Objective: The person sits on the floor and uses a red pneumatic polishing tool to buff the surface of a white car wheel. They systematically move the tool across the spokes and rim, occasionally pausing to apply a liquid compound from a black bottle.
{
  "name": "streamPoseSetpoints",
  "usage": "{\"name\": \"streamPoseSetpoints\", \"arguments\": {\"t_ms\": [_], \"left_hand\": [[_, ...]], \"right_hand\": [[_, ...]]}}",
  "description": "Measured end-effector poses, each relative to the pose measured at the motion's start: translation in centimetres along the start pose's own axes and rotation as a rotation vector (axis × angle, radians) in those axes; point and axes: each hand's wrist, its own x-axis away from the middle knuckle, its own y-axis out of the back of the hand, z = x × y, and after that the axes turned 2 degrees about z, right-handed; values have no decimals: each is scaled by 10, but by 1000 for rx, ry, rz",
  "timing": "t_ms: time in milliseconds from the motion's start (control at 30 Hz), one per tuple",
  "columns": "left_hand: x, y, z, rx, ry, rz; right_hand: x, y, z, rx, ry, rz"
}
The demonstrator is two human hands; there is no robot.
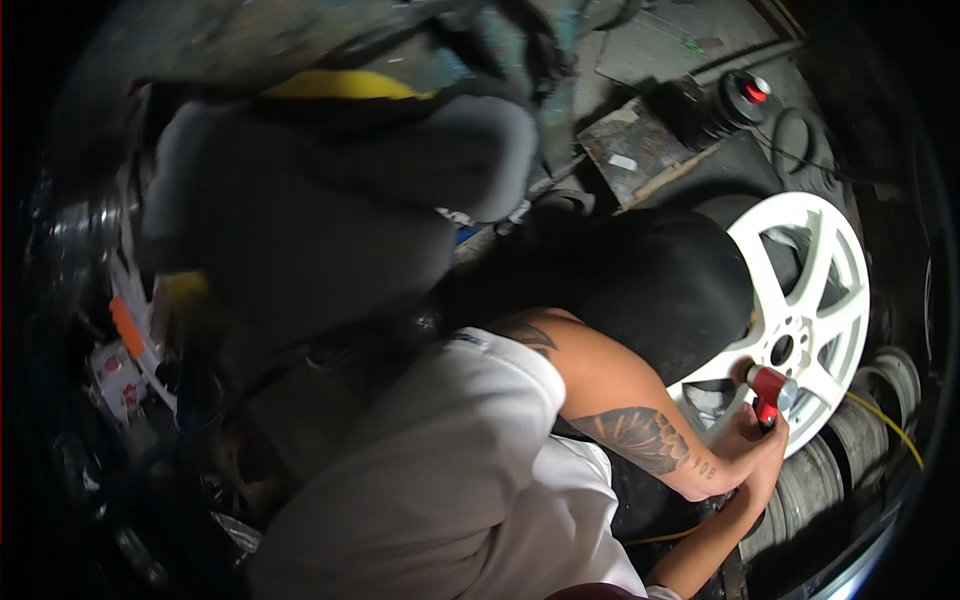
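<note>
A white multi-spoke car wheel rim point(829, 322) stands tilted before me, beyond my black-clad knee. A small red and silver angled power tool point(771, 386) has its round head at the face of a spoke near the hub. My left hand point(739, 442), on the tattooed arm, is closed around the tool's handle. Beside and partly behind it, my right hand point(769, 457) also grips the handle. The fingers overlap, so the lower part of the handle is hidden.
Several bare metal rims point(806, 484) lie below the white one, near a yellow hose point(892, 427). A black cylindrical object with a red top point(746, 94) stands beyond a grimy board point(637, 146). A large, blurred grey padded object point(300, 217) fills the upper left, above an orange-handled tool point(126, 328).
</note>
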Motion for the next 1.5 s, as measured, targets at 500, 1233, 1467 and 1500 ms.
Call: {"name": "streamPoseSetpoints", "arguments": {"t_ms": [500, 1233, 1467, 1500], "left_hand": [[-4, -1, -15, -13, -29, 7], [58, 12, -4, -344, 420, -88], [61, 12, -16, -260, 392, -41], [62, 13, -16, -232, 395, -25]], "right_hand": [[3, 2, -51, -17, 5, 96], [42, -30, 25, -280, -217, -39], [33, -21, 36, -197, -112, -10], [33, -17, 37, -154, -81, 21]]}}
